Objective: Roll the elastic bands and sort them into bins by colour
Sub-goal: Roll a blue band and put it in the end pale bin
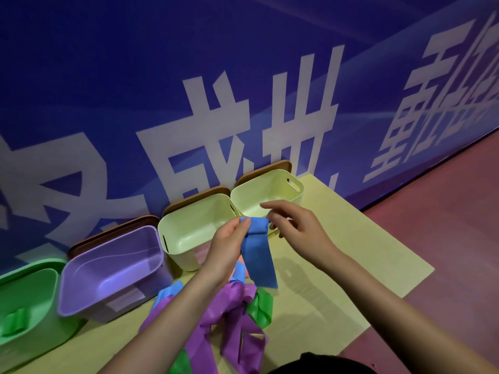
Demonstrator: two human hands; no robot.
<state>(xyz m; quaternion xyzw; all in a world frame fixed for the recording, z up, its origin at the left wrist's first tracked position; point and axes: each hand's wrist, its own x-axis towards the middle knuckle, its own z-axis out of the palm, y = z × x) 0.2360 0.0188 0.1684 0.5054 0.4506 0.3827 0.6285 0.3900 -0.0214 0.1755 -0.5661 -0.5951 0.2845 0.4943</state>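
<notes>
Above the pale bins (194,228), the left hand (229,247) pinches a part-rolled blue band (258,247); the right hand (294,225), fingers seemingly loose, steadies the roll's end to keep it tight.

Blue lettered wall (135,63); reddish floor (445,225)

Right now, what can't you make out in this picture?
- Head view: green bin is cut off by the left edge.
- The pile of bands is partly hidden by the left forearm.
- Whether the right hand touches the blue band: unclear.
- Wooden lids: mostly behind bins.
</notes>
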